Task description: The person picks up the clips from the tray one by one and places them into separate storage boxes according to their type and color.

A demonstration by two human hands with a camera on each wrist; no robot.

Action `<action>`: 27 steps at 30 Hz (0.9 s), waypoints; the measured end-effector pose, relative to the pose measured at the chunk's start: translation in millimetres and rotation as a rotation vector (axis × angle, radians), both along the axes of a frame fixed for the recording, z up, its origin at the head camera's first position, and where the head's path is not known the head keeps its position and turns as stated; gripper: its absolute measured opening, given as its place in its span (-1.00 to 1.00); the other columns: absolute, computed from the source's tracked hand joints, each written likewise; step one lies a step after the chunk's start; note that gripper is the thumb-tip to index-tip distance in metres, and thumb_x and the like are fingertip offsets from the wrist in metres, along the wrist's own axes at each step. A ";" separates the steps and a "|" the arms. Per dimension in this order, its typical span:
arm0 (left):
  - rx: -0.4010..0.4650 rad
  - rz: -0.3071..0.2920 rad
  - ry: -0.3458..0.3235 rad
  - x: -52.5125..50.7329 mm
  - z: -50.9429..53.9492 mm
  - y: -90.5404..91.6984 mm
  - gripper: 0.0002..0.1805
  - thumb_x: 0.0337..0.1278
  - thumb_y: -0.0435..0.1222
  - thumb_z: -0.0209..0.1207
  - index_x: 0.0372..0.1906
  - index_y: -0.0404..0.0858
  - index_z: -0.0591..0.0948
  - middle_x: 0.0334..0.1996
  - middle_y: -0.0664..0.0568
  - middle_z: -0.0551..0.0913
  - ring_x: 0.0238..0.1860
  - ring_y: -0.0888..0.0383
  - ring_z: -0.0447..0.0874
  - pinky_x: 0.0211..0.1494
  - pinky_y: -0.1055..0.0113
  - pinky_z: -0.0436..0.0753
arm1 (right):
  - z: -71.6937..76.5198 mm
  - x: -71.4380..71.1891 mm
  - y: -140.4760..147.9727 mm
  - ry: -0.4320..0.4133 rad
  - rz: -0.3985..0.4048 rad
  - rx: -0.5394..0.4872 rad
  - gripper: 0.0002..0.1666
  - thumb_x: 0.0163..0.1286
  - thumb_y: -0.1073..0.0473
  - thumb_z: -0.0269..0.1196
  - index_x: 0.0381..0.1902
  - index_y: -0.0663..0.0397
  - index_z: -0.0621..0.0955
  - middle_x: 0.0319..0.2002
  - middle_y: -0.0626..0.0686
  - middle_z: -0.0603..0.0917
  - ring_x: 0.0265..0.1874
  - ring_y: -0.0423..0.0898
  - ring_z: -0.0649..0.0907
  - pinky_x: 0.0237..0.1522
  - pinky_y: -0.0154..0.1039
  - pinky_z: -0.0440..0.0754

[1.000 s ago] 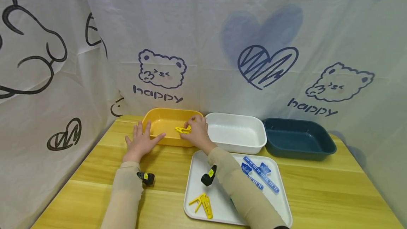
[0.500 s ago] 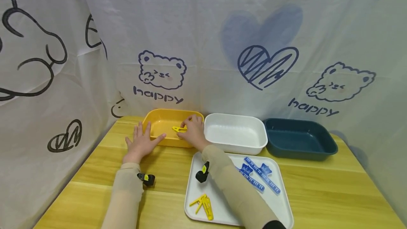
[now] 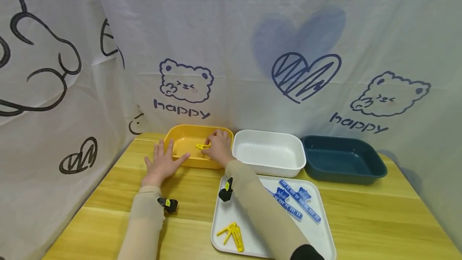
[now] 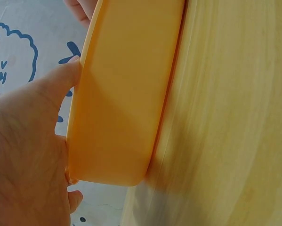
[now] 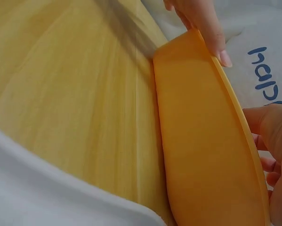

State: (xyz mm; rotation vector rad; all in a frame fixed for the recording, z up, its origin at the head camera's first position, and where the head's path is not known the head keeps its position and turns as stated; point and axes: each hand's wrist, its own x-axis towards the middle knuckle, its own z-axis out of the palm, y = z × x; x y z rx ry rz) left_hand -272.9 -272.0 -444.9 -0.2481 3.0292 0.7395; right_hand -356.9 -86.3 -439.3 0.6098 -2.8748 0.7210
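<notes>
The yellow clip (image 3: 203, 147) is inside the yellow bin (image 3: 200, 163), jutting toward 9 o'clock from the fingertips; whether it touches the bin's floor cannot be told. The person's right hand (image 3: 219, 147) pinches it, thumb and fingers together on its end. For a tidy release, the pinch would best go low over the floor and ease off evenly, so the clip neither springs away nor catches the rim.

At the bin's 8 o'clock corner the left hand (image 3: 161, 167) spreads its fingers, thumb touching the near rim; light, steady pressure there should keep the bin from sliding. The white bin (image 3: 268, 167) sits at 3 o'clock, so the right wrist should clear its edge. On the white tray (image 3: 326, 240), toward 4 o'clock, overlapping yellow clips (image 3: 232, 236) lie at its 8 o'clock; the sleeve (image 3: 263, 206) should pass above the blue clips (image 3: 299, 200).
</notes>
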 end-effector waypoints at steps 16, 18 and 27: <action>0.001 0.014 -0.011 -2.4 -2.1 -1.1 0.14 0.15 0.47 -0.20 0.57 -0.18 -0.23 0.54 -0.32 -0.43 0.54 -0.32 -0.53 0.35 -0.52 -0.40 | -2.5 -15.2 -9.5 -0.072 0.019 0.076 -0.69 0.12 -0.12 0.45 -0.43 -0.10 0.61 0.00 0.02 0.43 0.07 0.03 0.29 0.10 -0.07 0.27; 0.007 0.017 -0.013 -2.1 -1.3 -1.0 0.13 0.16 0.46 -0.19 0.57 -0.17 -0.23 0.54 -0.31 -0.44 0.54 -0.31 -0.53 0.36 -0.52 -0.41 | -2.6 -16.7 -10.0 -0.074 0.035 0.079 -0.70 0.11 -0.12 0.46 -0.43 -0.12 0.61 0.01 0.02 0.44 0.08 0.03 0.29 0.10 -0.07 0.27; 0.007 0.021 -0.006 -0.5 -0.1 -0.8 0.14 0.15 0.47 -0.19 0.57 -0.18 -0.21 0.55 -0.31 -0.42 0.54 -0.31 -0.51 0.36 -0.52 -0.39 | -6.1 -21.5 -16.1 -0.102 0.104 0.109 -0.77 0.10 -0.09 0.47 -0.45 -0.16 0.65 0.05 0.03 0.44 0.12 0.05 0.29 0.19 -0.01 0.27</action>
